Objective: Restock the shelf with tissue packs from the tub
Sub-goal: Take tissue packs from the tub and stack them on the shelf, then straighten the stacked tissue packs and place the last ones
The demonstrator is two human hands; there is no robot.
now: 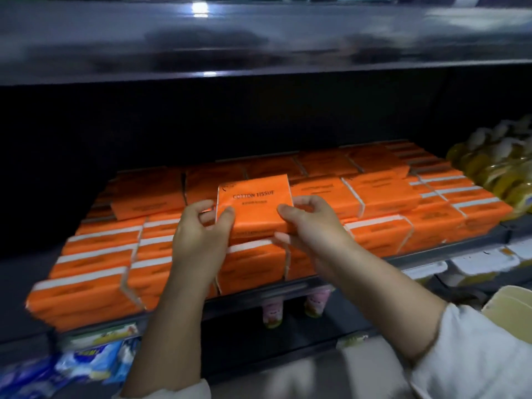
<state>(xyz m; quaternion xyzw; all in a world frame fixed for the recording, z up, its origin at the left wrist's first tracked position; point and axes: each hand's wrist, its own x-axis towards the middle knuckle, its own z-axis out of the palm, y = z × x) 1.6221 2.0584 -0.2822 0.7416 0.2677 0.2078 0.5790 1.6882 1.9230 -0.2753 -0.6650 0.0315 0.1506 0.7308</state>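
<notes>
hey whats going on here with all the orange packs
A person is stocking a dark store shelf with orange tissue packs. Both hands hold one COTTON TISSUE pack: the left hand grips its left end and the right hand its right end, at the top of the front middle stack. The stacked packs already cover most of the shelf, with yellow bottles to their right.

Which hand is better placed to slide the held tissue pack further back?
Probably the right hand: its thumb lies on the tissue pack and fingers wrap its right edge; the left hand only pinches the near corner.
</notes>
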